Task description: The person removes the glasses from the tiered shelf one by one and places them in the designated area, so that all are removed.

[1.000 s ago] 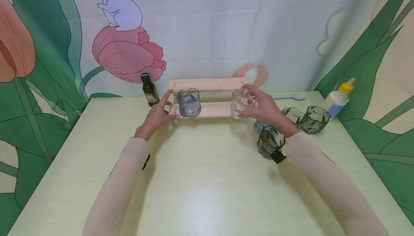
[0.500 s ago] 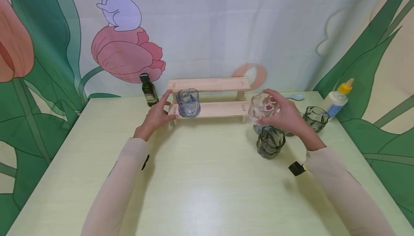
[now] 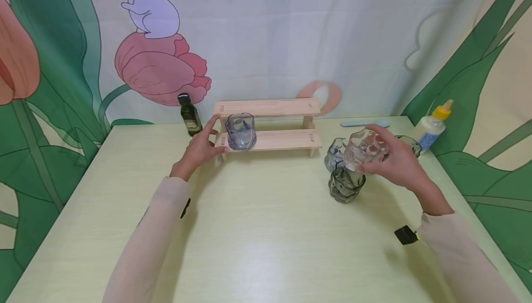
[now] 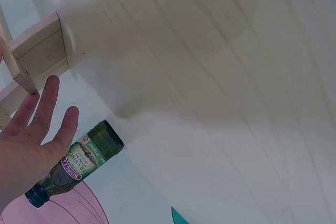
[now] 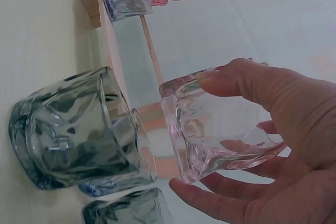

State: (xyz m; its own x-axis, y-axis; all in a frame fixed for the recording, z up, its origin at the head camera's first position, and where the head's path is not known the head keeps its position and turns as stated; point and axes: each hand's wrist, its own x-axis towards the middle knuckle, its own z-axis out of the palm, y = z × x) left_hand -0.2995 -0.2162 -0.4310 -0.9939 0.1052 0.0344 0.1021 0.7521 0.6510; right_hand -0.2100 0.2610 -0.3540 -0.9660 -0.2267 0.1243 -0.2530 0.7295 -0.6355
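Note:
My right hand [image 3: 399, 162] grips a clear, faintly pink glass tumbler [image 3: 361, 149] between thumb and fingers, held tilted above other tumblers. A two-tier wooden rack [image 3: 287, 140] stands against the back; a bluish tumbler [image 3: 241, 132] sits upright at the left of its lower tier. At the rack's left end my left hand [image 3: 199, 148] touches it with fingers spread; in the left wrist view several fingers [image 4: 50, 95] look straight. Below the held tumbler stand a grey-green tumbler [image 3: 346, 187] and a pale blue one [image 3: 335, 156]. Another grey-green tumbler [image 3: 410, 144] is partly behind my right hand.
A dark green oil bottle [image 3: 190, 117] stands left of the rack, close to my left hand. A white bottle with a yellow cap [image 3: 430, 130] is at the back right. Between them lies a pale blue spoon-like utensil [image 3: 361, 123]. A printed curtain [image 3: 266, 39] hangs behind the table.
My right hand has carried the clear tumbler off the right side of the lower tier, rightward to above the other tumblers. The left hand has stayed at the rack.

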